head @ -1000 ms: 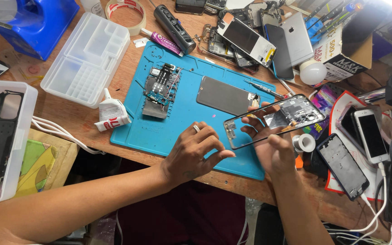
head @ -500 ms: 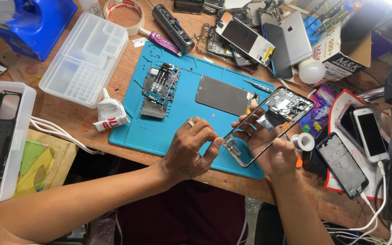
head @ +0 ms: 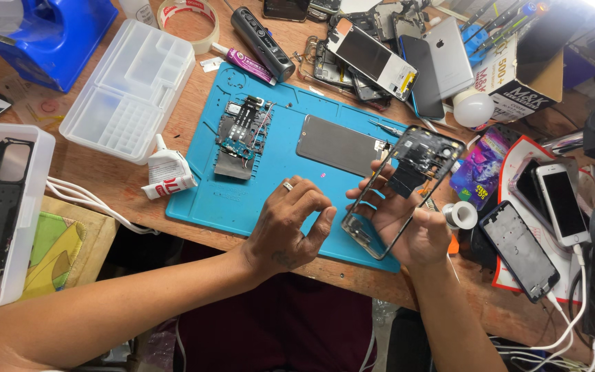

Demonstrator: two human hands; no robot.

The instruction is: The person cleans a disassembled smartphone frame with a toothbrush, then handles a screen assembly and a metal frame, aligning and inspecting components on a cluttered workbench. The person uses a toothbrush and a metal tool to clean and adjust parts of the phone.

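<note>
Glue tube point(head: 166, 176) lies left of centre by blue mat point(head: 277, 176). Left hand point(head: 290, 224) mid-frame, fingers curled loosely, empty, above mat. Right hand point(head: 404, 220) right of it grasps phone frame point(head: 408, 182), tilted over mat's right edge.

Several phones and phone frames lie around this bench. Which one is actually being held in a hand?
The hollow phone frame, see-through in its lower half, held tilted in the right hand above the blue mat. All the other phones and frames lie flat, untouched.
</note>
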